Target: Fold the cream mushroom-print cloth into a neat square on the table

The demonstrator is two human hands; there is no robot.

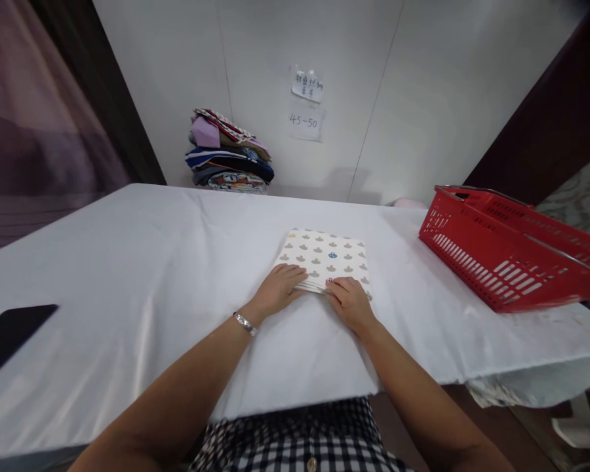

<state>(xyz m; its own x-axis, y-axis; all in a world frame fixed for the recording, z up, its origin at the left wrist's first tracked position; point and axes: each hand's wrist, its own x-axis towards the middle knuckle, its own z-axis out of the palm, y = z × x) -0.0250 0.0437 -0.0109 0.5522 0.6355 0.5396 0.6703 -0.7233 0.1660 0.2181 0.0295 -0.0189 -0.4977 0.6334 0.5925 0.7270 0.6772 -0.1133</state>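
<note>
Folded patterned cloth (324, 259) lying flat near the middle of the white-covered bench (128, 275), already a compact, near-square packet with layered edges stacked at the near side. Left hand (278, 288) and right hand (350, 303) both pressed flat on that near edge, fingers spread, pinning rather than gripping. Folding apparently nearly done; perhaps one smoothing or final fold left. No clear long axis; far corner angled slightly right, toward the red basket (501, 255). Stack of folded fabrics (229, 154) against the wall.

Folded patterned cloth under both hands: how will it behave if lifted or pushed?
The folded cloth is likely floppy: its layered near edge shows thin fabric. Probably light, being flat and small. Pushed, it may slide easily, since the white table cover looks smooth; left hand and right hand press that edge.
</note>
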